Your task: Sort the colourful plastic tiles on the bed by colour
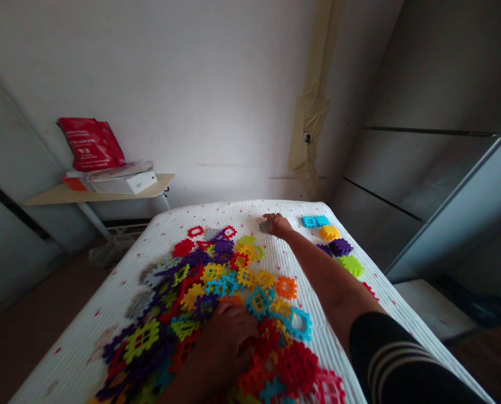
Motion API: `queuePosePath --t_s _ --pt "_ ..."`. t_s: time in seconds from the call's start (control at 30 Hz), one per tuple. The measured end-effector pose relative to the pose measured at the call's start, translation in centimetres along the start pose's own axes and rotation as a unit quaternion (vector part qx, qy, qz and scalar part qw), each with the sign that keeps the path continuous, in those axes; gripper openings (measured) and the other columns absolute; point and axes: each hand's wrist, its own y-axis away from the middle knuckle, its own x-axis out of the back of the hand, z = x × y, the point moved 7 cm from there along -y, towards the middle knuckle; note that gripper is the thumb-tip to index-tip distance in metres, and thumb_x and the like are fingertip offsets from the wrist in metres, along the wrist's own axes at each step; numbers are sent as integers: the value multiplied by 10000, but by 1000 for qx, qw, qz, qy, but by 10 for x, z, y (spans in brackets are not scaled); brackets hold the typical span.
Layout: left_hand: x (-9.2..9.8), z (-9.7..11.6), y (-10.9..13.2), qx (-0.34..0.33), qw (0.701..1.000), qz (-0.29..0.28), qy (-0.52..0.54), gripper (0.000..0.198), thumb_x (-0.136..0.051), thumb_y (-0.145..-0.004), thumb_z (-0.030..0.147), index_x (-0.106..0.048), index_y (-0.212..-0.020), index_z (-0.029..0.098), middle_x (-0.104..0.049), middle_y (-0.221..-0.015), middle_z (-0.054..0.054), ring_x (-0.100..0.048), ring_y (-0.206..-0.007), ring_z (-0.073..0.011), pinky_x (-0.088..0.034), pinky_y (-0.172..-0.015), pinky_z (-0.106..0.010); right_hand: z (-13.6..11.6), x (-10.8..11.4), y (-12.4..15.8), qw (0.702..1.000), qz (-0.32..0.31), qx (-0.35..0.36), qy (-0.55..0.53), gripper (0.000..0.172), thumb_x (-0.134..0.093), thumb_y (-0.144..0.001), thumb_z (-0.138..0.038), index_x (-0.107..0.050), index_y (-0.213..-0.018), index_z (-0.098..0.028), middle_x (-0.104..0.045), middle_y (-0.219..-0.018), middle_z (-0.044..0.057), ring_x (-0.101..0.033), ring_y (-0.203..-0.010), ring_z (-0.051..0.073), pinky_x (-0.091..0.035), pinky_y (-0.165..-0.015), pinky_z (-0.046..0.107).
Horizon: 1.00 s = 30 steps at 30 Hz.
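My right hand [279, 224] is stretched out to the far part of the bed, its fingers closed on a grey interlocking toy piece [265, 226] low over the white quilted cover. My left hand [233, 331] is down on a large pile of plastic interlocking pieces, its fingers curled; what they grip is dark and hidden. Around it lie a purple piece [206, 304], a blue square frame [261, 301] and red pieces [296, 362]. A lime green window-shaped piece [141, 339] lies on the pile's left side.
Along the bed's right edge are small groups of pieces: blue [315, 221], yellow [329, 233], purple [340, 247] and lime green [351, 265]. A side table [65, 193] with a red bag [91, 144] and a white box [126, 182] stands left. A grey cabinet [427, 101] is right.
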Motion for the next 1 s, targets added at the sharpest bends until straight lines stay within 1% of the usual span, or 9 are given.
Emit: queuePosePath --t_s 0.4,0.5,0.63,0.73,0.83,0.9,1.0 --pt "-1 -2 0 4 1000 12 6 189 -555 -692 142 -606 -843 243 -669 -897 -1 -562 -907 -188 -322 -930 -385 -8 -3 -4 1000 -25 6 16 533 -607 -736 -256 -502 -1258 -261 -573 -1226 48 -502 -1103 241 -463 -844 348" --pt "0 -3 1 10 1000 12 17 184 -568 -681 142 -605 -832 240 -674 -914 9 -565 -920 -183 -317 -933 -384 -9 -3 -6 999 -33 3 22 519 -622 -728 -254 -521 -1237 -261 -586 -1207 51 -510 -1093 248 -464 -836 352" --pt "2 -3 0 9 1000 15 20 199 -565 -672 141 -605 -842 236 -673 -930 1 -568 -924 -182 -324 -934 -381 -10 -3 -8 999 -39 -1 27 546 -648 -699 -233 -519 -1227 -292 -584 -1206 39 -513 -1089 241 -460 -835 345" --pt "1 -3 0 10 1000 8 21 206 -576 -664 159 -608 -851 239 -671 -936 -8 -564 -938 -196 -328 -933 -390 -11 -3 -8 999 -41 -5 28 550 -641 -697 -217 -515 -1229 -277 -573 -1216 60 -508 -1096 255 -461 -827 359" --pt "1 -3 1 10 1000 10 23 211 -584 -663 156 -607 -854 243 -668 -941 7 -560 -945 -190 -309 -950 -396 -11 -4 -7 999 -42 -7 23 536 -635 -701 -217 -521 -1222 -262 -566 -1218 78 -505 -1097 268 -460 -827 377" --pt "2 -3 1 8 1000 15 21 215 -570 -670 137 -607 -853 243 -668 -940 11 -560 -941 -184 -302 -952 -396 -11 -3 -6 999 -41 -6 18 556 -648 -693 -228 -511 -1231 -266 -560 -1225 79 -501 -1101 275 -459 -831 390" --pt "2 -1 1 3 1000 11 13 213 -562 -676 130 -610 -854 237 -672 -941 2 -562 -940 -187 -314 -928 -389 -11 2 -4 999 -38 0 8 643 -696 -652 -246 -482 -1257 -287 -521 -1275 69 -485 -1124 280 -458 -838 400"
